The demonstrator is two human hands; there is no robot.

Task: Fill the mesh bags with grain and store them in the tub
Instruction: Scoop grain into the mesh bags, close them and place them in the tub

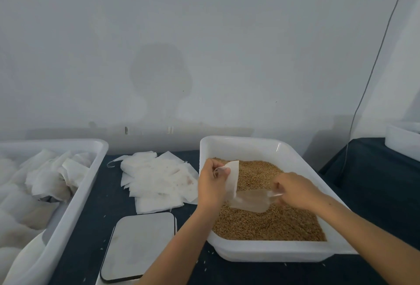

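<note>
My left hand (212, 183) pinches a white mesh bag (233, 179) by its top, holding it upright over the brown grain (272, 221) in the white tray (241, 144). My right hand (295, 190) grips the handle of a clear plastic scoop (248, 200), whose mouth lies against the bag's lower edge just above the grain. A pile of empty mesh bags (156, 180) lies on the dark table left of the tray. The white tub (95, 159) at far left holds several filled bags (52, 175).
A flat grey scale (138, 246) sits at the table's front between tub and tray. Loose grains dot the dark cloth (91, 228). Another white tub (402, 141) stands on a second table at far right, beside a hanging cable (372, 69).
</note>
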